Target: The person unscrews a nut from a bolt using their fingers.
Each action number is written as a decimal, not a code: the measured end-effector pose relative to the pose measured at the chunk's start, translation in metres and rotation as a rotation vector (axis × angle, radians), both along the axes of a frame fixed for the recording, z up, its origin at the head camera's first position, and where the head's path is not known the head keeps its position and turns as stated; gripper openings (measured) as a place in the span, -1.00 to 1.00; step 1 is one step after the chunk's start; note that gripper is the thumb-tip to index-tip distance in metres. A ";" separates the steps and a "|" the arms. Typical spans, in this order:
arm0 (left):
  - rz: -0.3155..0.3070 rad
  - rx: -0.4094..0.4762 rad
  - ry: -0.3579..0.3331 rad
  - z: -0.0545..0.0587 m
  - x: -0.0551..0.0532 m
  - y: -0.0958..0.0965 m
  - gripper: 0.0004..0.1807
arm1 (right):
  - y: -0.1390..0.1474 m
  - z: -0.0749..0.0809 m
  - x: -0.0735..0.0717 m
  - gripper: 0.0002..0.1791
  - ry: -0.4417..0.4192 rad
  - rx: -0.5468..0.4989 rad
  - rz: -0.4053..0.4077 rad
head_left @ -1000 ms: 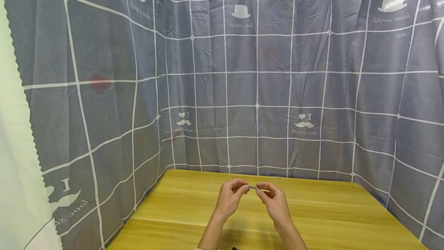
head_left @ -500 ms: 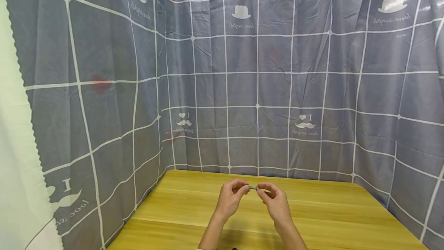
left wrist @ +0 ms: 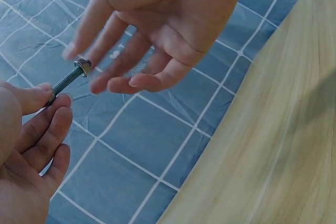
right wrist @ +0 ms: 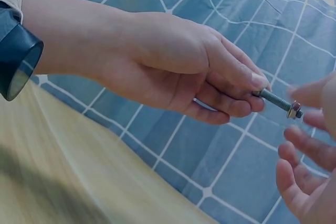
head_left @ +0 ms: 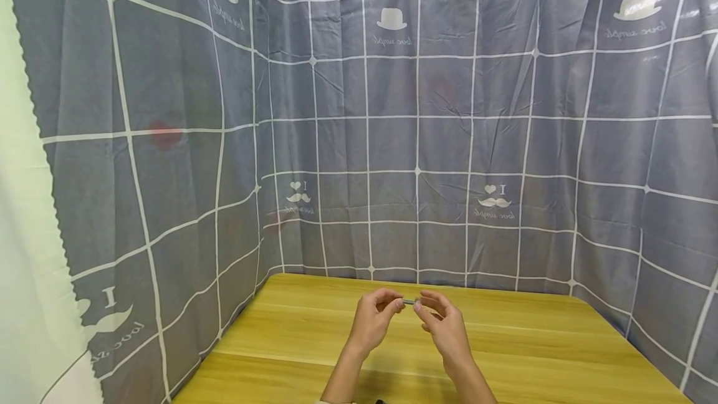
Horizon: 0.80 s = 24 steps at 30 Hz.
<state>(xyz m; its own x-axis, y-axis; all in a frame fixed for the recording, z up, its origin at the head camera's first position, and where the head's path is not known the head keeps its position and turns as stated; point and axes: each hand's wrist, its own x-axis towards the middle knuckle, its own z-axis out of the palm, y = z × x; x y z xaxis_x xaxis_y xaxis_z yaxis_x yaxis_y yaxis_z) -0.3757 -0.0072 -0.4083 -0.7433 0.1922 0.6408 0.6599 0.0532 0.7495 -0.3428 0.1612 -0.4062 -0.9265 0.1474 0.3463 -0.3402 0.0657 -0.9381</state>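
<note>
Over the table, my left hand [head_left: 370, 322] pinches one end of a threaded metal bolt [left wrist: 65, 81] between thumb and fingertips, hiding that end. A flanged nut [left wrist: 82, 67] sits on the thread near the bolt's free end, whose tip pokes just past it in the right wrist view. My right hand [head_left: 445, 323] is beside that end, its thumb and fingers spread apart around the nut. Between the right fingertips and the nut a small gap shows in the left wrist view [left wrist: 163, 30].
Beneath both hands lies a yellow wood-grain table [head_left: 291, 329]. A grey curtain with white grid lines [head_left: 392, 142] hangs behind it and along both sides. A pale cloth [head_left: 28, 235] hangs at the far left. A small dark object [head_left: 379, 401] peeks in at the bottom edge.
My right thumb and fingers, earlier pinched at the bolt's end, have parted and loosened from the nut. The left hand stays in place holding the bolt.
</note>
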 end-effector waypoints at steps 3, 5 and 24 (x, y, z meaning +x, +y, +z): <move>-0.004 -0.009 0.030 -0.002 -0.002 0.000 -0.88 | 0.001 0.001 0.001 -0.62 -0.030 -0.007 -0.018; -0.007 -0.007 0.041 -0.002 -0.003 0.000 -0.89 | 0.001 0.001 0.001 -0.66 -0.035 0.002 -0.026; -0.035 0.006 0.003 -0.004 -0.003 -0.004 -0.86 | 0.000 -0.001 -0.001 -0.64 0.006 0.040 -0.002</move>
